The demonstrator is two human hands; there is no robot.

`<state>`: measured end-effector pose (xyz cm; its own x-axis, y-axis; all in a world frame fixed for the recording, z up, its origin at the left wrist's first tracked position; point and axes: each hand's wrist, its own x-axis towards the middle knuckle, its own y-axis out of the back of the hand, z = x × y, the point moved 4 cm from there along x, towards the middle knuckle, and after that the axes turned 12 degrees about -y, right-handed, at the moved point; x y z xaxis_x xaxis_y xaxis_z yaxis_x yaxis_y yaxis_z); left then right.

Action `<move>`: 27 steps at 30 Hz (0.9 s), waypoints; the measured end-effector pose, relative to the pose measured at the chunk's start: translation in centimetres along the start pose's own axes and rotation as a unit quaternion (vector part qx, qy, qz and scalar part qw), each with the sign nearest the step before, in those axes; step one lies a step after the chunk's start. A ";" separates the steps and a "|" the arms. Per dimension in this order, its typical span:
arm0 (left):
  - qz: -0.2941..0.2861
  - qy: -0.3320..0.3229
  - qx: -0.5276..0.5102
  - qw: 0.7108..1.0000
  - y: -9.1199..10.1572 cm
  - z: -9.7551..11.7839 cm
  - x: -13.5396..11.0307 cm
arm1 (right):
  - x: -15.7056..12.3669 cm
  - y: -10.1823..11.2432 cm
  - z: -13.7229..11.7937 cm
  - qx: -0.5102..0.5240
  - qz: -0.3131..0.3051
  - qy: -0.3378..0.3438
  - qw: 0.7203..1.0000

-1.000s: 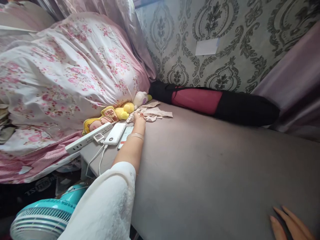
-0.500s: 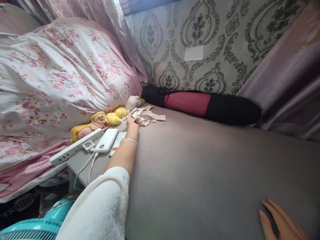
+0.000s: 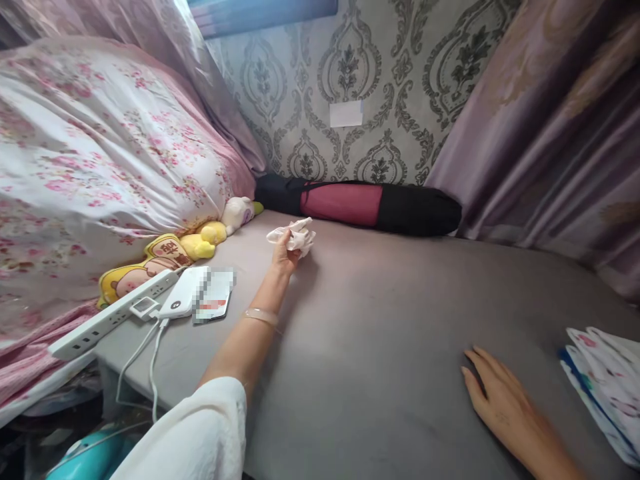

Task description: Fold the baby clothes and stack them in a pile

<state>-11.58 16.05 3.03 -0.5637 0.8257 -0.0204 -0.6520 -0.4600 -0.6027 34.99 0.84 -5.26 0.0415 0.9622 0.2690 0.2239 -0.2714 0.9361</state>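
My left hand (image 3: pixel 286 256) reaches far across the grey bed surface (image 3: pixel 380 333), its fingers closed around a crumpled pale cream cloth (image 3: pixel 300 237). The cloth is bunched up, and its exact kind cannot be made out. My right hand (image 3: pixel 500 393) rests palm down on the grey surface at the lower right, fingers stretched out, with nothing in it. To the right of that hand lies a stack of folded white printed fabric (image 3: pixel 607 393).
Left of my arm are a phone (image 3: pixel 215 297), a white power bank (image 3: pixel 185 291) with cables and a power strip (image 3: pixel 113 317). Plush toys (image 3: pixel 200 240) line the floral bedding (image 3: pixel 125 147). A black and red long bag (image 3: pixel 345 203) lies along the wall.
My left hand has lifted the cloth and drawn it to the right, away from the plush toys; it is now bunched up. The view has turned right, bringing the folded fabric into sight.
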 end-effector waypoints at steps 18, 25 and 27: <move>-0.453 0.123 0.101 0.877 -11.3 -2.6 -15.4 | 7.6 9.6 -16.5 0.336 0.072 0.086 0.935; -0.469 0.085 0.167 0.863 -9.2 -2.4 -14.3 | 9.4 8.5 -13.7 0.423 0.041 -0.008 0.905; -0.480 0.095 0.162 0.857 -8.8 -2.5 -14.4 | 10.0 9.1 -13.1 0.428 0.058 -0.014 0.902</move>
<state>3.61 9.02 6.65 0.3836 0.8989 0.2116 -0.8932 0.4194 -0.1624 24.72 7.67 8.92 0.1351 0.9317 0.3372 0.8855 -0.2662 0.3808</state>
